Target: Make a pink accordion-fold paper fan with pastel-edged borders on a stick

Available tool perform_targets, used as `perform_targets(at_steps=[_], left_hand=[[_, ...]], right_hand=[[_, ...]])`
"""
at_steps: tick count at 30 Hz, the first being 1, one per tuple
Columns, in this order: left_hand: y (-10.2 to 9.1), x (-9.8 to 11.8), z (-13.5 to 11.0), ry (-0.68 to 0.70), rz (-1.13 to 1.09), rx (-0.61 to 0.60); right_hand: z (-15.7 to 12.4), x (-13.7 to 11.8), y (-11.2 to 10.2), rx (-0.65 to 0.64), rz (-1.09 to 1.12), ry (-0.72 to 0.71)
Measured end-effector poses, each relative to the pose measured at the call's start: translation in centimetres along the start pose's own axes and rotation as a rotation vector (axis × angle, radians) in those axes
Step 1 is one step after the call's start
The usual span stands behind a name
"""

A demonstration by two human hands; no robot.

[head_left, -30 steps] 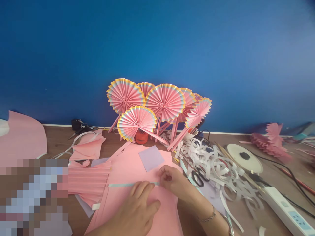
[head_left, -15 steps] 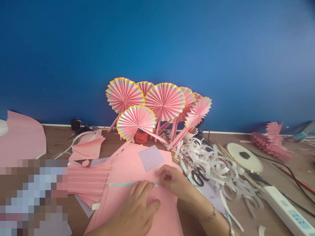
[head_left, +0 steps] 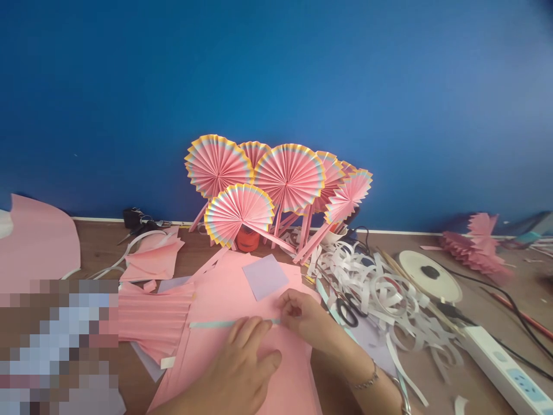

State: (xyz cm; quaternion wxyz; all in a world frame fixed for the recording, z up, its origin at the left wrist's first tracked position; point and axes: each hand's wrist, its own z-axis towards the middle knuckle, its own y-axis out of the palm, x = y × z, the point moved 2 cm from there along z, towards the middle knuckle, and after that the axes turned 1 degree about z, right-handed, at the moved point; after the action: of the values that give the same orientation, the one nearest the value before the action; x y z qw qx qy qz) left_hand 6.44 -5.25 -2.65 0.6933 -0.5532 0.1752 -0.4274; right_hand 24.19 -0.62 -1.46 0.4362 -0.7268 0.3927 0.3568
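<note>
A large pink paper sheet (head_left: 224,300) lies on the wooden surface in front of me. Across it runs a thin pale green strip (head_left: 211,324). My left hand (head_left: 239,369) lies flat on the sheet with its fingertips on the strip, fingers stretched out. My right hand (head_left: 305,317) pinches the strip's right end between thumb and fingers. A small lilac paper square (head_left: 265,276) lies on the sheet just beyond my right hand.
Several pink pleated paper fans (head_left: 268,184) lean against the blue wall. A pleated pink sheet (head_left: 153,317) lies left. Curled white paper strips (head_left: 375,288), black-handled scissors (head_left: 348,311), a tape roll (head_left: 425,274) and a white power strip (head_left: 503,369) lie right.
</note>
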Motion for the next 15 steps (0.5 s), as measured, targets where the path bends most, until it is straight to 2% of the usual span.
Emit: perform_targets(at_steps=[15], left_hand=[[0.86,-0.28,-0.18,0.06,0.086,-0.048]], right_hand=[[-0.24,-0.3,0.47,0.065,-0.17,0.022]])
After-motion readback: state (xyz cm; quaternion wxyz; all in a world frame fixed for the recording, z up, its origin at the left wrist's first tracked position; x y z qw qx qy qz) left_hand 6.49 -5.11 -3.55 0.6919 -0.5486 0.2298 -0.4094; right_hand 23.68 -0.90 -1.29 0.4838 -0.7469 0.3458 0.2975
